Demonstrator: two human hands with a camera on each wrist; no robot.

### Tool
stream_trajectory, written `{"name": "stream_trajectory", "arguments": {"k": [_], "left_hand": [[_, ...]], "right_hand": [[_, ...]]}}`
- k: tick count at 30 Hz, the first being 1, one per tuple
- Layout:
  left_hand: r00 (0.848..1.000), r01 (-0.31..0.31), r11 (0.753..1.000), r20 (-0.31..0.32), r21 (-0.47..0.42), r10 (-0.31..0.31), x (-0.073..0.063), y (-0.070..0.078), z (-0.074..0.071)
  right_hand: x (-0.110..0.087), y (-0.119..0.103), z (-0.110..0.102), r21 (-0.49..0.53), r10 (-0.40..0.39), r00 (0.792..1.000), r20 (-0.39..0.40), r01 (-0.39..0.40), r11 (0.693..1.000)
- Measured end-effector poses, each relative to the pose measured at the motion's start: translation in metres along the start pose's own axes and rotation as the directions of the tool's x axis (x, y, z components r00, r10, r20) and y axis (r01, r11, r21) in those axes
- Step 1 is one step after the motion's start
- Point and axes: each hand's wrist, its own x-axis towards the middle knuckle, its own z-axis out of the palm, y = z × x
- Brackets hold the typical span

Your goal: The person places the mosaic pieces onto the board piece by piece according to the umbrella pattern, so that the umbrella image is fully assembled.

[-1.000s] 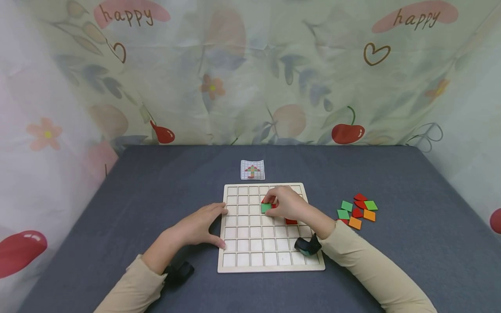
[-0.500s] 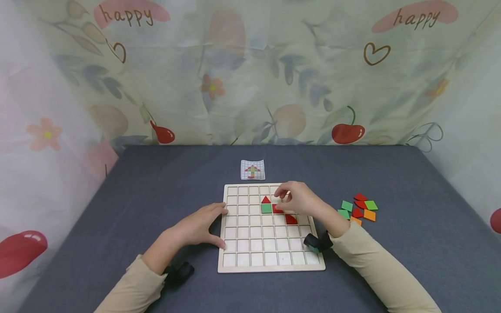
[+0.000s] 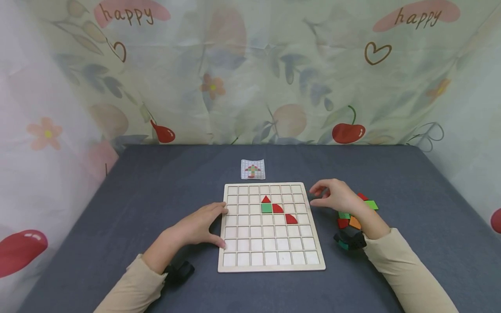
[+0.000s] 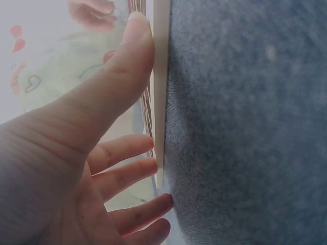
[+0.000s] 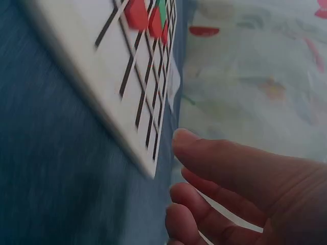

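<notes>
A pale wooden grid board (image 3: 250, 245) lies flat at the middle of the table. Set in its cells are a red triangle (image 3: 265, 199), a green square (image 3: 266, 208) right below it, and two red quarter-round tiles, the upper (image 3: 277, 208) beside the green square, the lower (image 3: 291, 219) down to the right. My left hand (image 3: 201, 226) rests along the board's left edge, thumb and fingers spread, fingertips at the rim in the left wrist view. My right hand (image 3: 336, 196) hovers off the board's right side, fingers loosely bent, holding nothing.
Loose red, green and orange tiles (image 3: 355, 222) lie to the right of the board, partly hidden under my right hand and wrist. A small card (image 3: 252, 169) printed with a coloured pattern on a grid lies behind the board. A patterned cloth hangs behind the table.
My right hand has let go of the green square, which sits in its cell, and moved right, off the board towards the loose tiles. The left hand has stayed in place.
</notes>
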Motion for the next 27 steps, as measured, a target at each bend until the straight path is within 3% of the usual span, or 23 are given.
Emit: {"name": "stream_trajectory", "arguments": {"k": [13, 27], "left_hand": [[1.0, 0.013, 1.0, 0.001, -0.001, -0.013, 0.0, 0.0, 0.0], [1.0, 0.009, 1.0, 0.004, -0.002, -0.009, 0.001, 0.0, 0.0]], "right_hand": [[-0.024, 0.044, -0.026, -0.027, 0.125, 0.992, 0.034, -0.124, 0.992], [-0.032, 0.062, -0.031, -0.008, 0.106, 0.99, 0.096, -0.106, 0.994]]}}
